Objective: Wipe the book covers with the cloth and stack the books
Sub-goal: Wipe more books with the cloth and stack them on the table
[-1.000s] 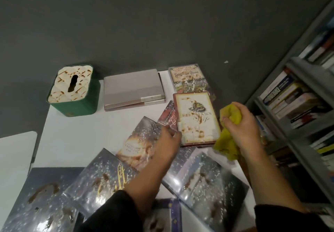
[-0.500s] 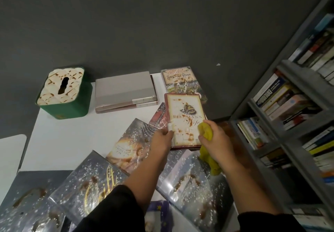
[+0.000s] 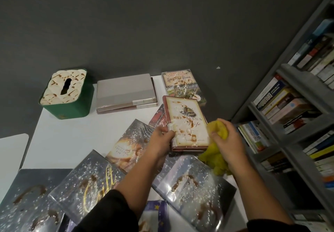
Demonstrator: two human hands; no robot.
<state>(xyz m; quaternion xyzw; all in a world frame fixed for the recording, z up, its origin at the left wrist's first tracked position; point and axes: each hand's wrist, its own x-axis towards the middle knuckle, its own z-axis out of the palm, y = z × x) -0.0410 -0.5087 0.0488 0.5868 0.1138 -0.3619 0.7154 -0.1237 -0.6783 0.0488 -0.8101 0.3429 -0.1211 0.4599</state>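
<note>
The left hand [image 3: 160, 139] is clamped on the left edge of the cream book [image 3: 188, 123], thumb on the cover near its lower corner, fingers under the spine side. The right hand [image 3: 226, 141] is closed around the yellow cloth [image 3: 215, 157], which is bunched against the book's right edge; half a second ago the cloth sat on the cover's lower right part, and a second ago it was held clear of the book off to the right, so it has come in, crossed onto the cover and now sits at the edge. The left hand's grip has stayed on the same side throughout. The cream book lies on top of a red book [image 3: 157, 116] and overlaps the dark books spread across the white table [image 3: 72, 137]; its cover is smeared with white blobs and brown marks (most of them on the lower left part, close to the thumb). Behind it, touching the wall, lies a green-and-tan book [image 3: 180, 83], also spattered. To its left is a plain grey book [image 3: 126, 90] stacked on another, and further left a green tissue box [image 3: 66, 94] with brown streaks on its top. Nearer the camera lie several dark glossy books [image 3: 191, 192], speckled white and streaked brown, overlapping one another. A grey bookshelf [image 3: 296, 80] full of books stands at the right. Both sleeves are dark, pushed up off the wrists.
</note>
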